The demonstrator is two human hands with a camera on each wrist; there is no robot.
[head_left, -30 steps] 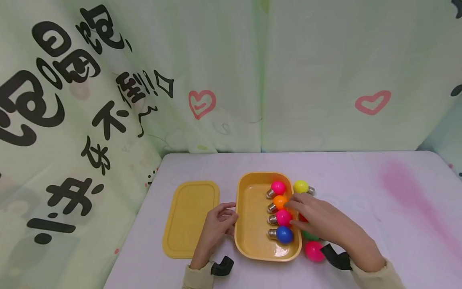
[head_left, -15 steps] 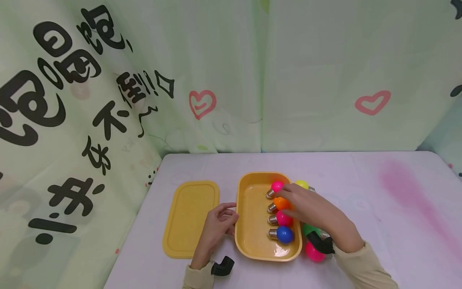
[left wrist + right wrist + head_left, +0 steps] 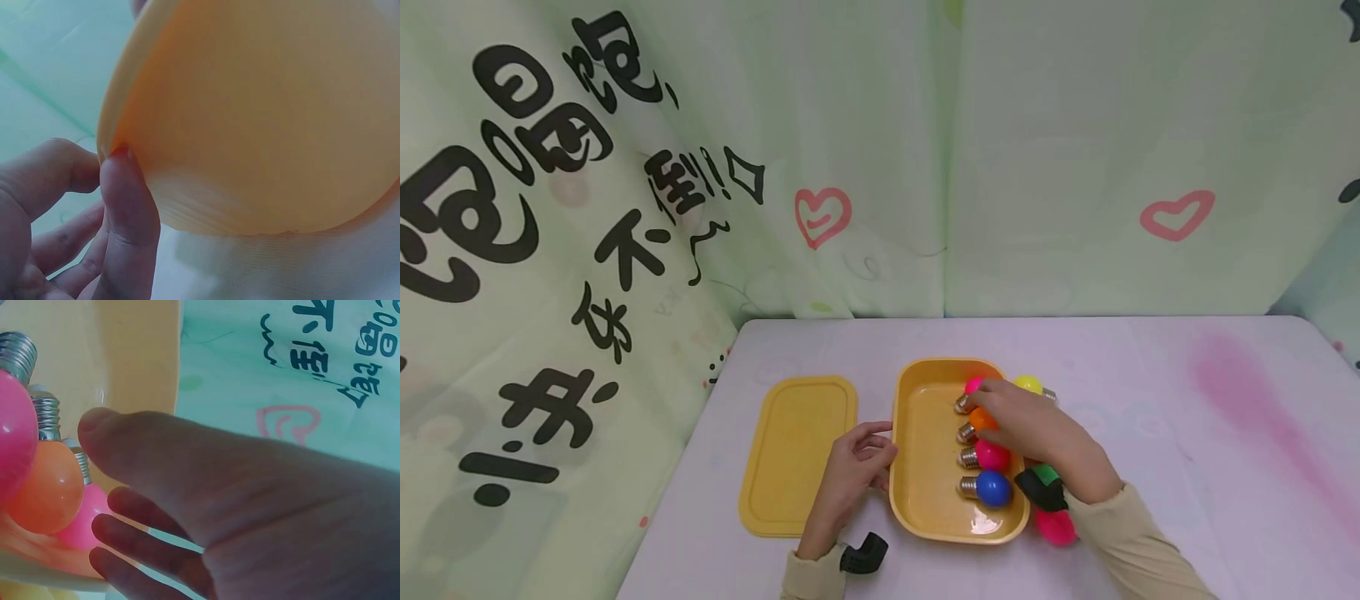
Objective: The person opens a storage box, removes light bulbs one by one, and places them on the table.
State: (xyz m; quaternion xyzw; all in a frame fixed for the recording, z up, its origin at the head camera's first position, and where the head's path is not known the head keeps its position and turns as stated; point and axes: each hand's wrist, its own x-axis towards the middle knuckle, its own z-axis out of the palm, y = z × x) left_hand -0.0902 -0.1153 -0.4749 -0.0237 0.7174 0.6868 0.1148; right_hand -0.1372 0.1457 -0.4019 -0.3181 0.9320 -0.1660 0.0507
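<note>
A yellow tray [image 3: 925, 467] holds a column of toy light bulbs along its right side: a far pink bulb [image 3: 973, 384], an orange bulb [image 3: 982, 419], a nearer pink bulb [image 3: 994, 457] and a blue bulb [image 3: 994, 489]. My left hand [image 3: 846, 479] pinches the tray's left rim; in the left wrist view its thumb [image 3: 129, 212] presses against the wall. My right hand [image 3: 1037, 425] reaches over the right rim, above the orange bulb and partly covering the far pink one. The right wrist view shows its extended fingers [image 3: 144, 550] beside the bulbs, with nothing gripped.
Left of the tray lies a flat yellow lid [image 3: 797, 458]. Just outside the tray's right wall are a yellow bulb [image 3: 1028, 383], a green bulb [image 3: 1047, 474] and a pink bulb [image 3: 1056, 527], partly hidden by the right arm and its black wrist strap [image 3: 1041, 490].
My right hand has moved left and farther in over the tray, now covering more of the far pink and orange bulbs. The left hand, the tray and its bulbs have stayed in place.
</note>
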